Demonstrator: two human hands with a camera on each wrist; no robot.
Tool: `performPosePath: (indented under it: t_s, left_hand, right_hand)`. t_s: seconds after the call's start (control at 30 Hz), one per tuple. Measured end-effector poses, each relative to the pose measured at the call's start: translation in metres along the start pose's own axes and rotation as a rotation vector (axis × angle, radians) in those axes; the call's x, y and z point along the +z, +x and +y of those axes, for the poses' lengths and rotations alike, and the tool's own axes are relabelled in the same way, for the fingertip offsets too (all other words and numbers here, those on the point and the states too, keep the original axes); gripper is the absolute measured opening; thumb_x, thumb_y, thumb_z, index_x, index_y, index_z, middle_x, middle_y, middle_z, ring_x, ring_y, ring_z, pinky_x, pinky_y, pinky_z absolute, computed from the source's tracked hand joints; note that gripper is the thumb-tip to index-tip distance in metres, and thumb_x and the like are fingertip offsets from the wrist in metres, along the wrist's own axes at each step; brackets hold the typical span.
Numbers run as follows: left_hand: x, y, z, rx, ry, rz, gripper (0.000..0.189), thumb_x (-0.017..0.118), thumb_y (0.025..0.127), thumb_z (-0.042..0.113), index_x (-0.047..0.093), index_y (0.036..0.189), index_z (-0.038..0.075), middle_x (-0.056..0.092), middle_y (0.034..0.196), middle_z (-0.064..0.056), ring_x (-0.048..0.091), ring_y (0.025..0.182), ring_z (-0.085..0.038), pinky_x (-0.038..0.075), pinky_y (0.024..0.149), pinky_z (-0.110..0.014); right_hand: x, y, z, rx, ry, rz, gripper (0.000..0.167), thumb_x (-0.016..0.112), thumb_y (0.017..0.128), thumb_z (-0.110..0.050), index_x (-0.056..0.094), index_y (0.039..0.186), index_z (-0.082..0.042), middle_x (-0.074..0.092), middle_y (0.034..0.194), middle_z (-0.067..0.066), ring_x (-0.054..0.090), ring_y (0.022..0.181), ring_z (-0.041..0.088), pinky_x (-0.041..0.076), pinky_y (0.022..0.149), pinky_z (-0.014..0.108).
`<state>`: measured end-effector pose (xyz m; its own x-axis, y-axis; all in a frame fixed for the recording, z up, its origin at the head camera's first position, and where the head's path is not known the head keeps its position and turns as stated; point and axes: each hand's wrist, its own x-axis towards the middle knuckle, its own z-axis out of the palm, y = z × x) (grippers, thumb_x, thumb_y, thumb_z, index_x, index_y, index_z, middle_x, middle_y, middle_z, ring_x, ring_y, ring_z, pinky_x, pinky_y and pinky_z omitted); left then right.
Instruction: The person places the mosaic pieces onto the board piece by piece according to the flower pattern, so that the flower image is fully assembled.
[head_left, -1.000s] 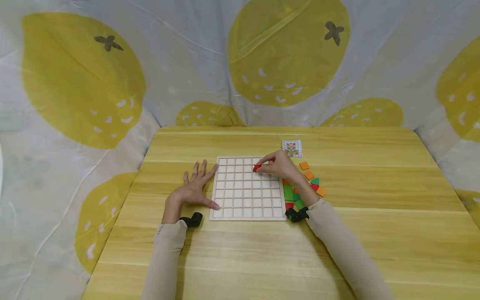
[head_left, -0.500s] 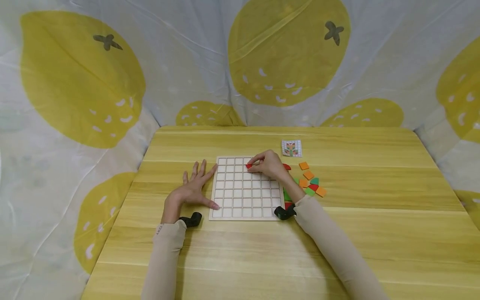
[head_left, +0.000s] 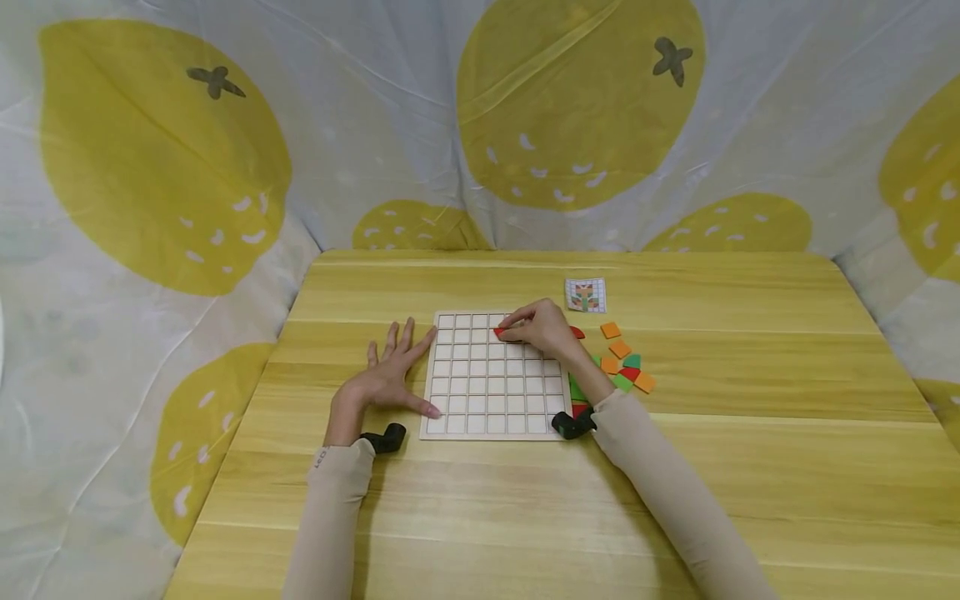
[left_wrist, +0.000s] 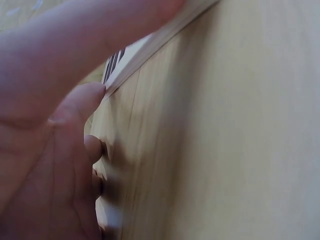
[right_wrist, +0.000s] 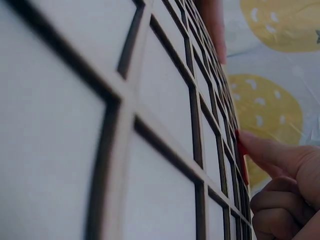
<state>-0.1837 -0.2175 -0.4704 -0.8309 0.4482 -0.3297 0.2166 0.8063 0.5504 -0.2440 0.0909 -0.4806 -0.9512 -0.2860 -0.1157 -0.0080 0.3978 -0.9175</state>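
Right hand (head_left: pixel 543 327) pinches the red piece (head_left: pixel 498 333) at the grid board's (head_left: pixel 477 386) far rows, so it's the nearer one; long axis unclear, fingers cover it. Left hand (head_left: pixel 384 382) spread at board's left edge, grasping nothing

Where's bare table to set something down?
Bare table lies right of the loose tiles, and between the sleeves, nearer than the grid board. It's crowded around the board's far right corner: right hand pinching a red piece, tiles, card.
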Motion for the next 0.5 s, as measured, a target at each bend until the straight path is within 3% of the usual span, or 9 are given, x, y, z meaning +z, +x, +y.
performPosePath:
  t_s: [0.17, 0.4, 0.5]
  left_hand:
    - [-0.0021, -0.0013, 0.0025, -0.010, 0.009, -0.004, 0.140, 0.093, 0.069, 0.052, 0.000, 0.168, 0.020, -0.028, 0.169, -0.020, -0.032, 0.154, -0.045, -0.022, 0.116, -0.075]
    - [-0.0017, -0.0010, 0.0045, -0.024, 0.015, -0.009, 0.140, 0.093, 0.068, 0.053, 0.000, 0.168, 0.020, -0.028, 0.169, -0.020, -0.031, 0.154, -0.046, -0.021, 0.116, -0.076]
    - [-0.0008, -0.0006, 0.0062, -0.028, 0.020, -0.008, 0.140, 0.093, 0.068, 0.053, 0.000, 0.168, 0.020, -0.028, 0.169, -0.021, -0.031, 0.154, -0.046, -0.021, 0.115, -0.077]
  right_hand:
    - [0.0038, 0.0024, -0.0011, 0.002, 0.000, 0.007, 0.012, 0.086, 0.085, -0.013, 0.084, 0.095, -0.007, 0.078, 0.114, 0.014, 0.038, 0.051, 0.009, 0.032, 0.053, 0.023]
    - [0.0069, 0.0051, -0.0008, 0.002, -0.016, 0.006, 0.012, 0.086, 0.085, -0.016, 0.085, 0.095, -0.008, 0.075, 0.080, 0.012, 0.040, 0.048, 0.010, 0.033, 0.051, 0.024]
    - [0.0072, 0.0049, -0.0011, 0.008, -0.028, 0.010, 0.013, 0.086, 0.085, -0.017, 0.085, 0.095, -0.009, 0.077, 0.084, 0.009, 0.043, 0.051, 0.011, 0.035, 0.052, 0.024]
